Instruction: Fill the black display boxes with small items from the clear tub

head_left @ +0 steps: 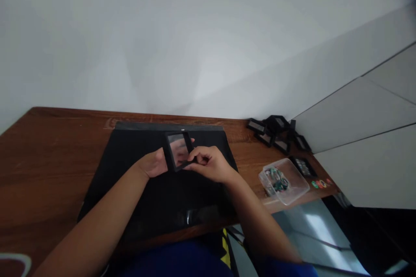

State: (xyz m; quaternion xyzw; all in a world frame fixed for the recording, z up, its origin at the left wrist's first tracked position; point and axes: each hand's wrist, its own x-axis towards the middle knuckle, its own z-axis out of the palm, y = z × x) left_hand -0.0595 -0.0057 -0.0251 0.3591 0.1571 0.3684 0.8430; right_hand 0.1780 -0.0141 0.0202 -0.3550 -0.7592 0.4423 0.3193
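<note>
A small black frame with a clear see-through pane is held tilted above a black mat. My left hand grips it from the left side, with its fingers behind the pane and showing through it. At the lower right corner of the frame, the thumb and fingers of my right hand are pinched together against the edge. Whether something small sits between those right fingertips is hidden.
Several similar black frames lie piled at the back right by the wall. Nearer stands a clear plastic box with small green and dark pieces, beside a black tray and several coloured rings. The wooden table extends left.
</note>
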